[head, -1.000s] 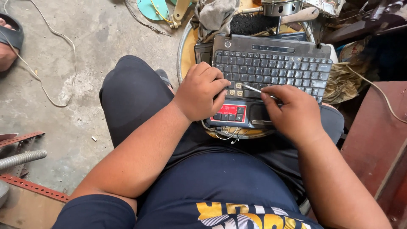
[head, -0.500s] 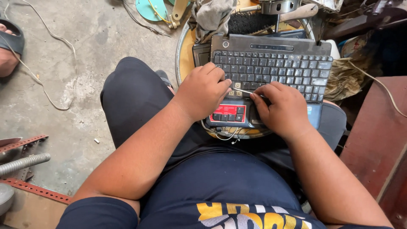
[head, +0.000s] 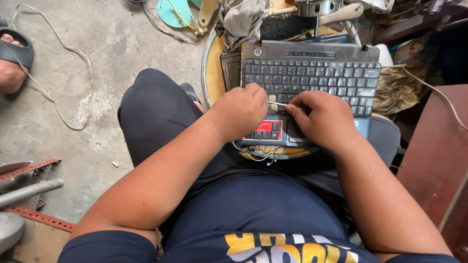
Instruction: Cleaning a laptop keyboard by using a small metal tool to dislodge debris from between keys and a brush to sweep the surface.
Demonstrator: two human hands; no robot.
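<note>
A black laptop base with its keyboard lies on a round yellow stool top in front of my knees. My left hand rests curled on the keyboard's lower left corner, fingers pressing there, above a red sticker on the palm rest. My right hand pinches a thin metal tool whose tip points left into a gap where keys are off. The two hands are a few centimetres apart.
A grey rag, a black brush and a metal part lie behind the laptop. A brown wooden piece stands at right. Left: white cord on concrete, another person's sandalled foot, perforated red metal strips.
My right hand has slid left and down over the keyboard, bringing the thin tool's tip closer to my left hand. The left hand has barely moved.
</note>
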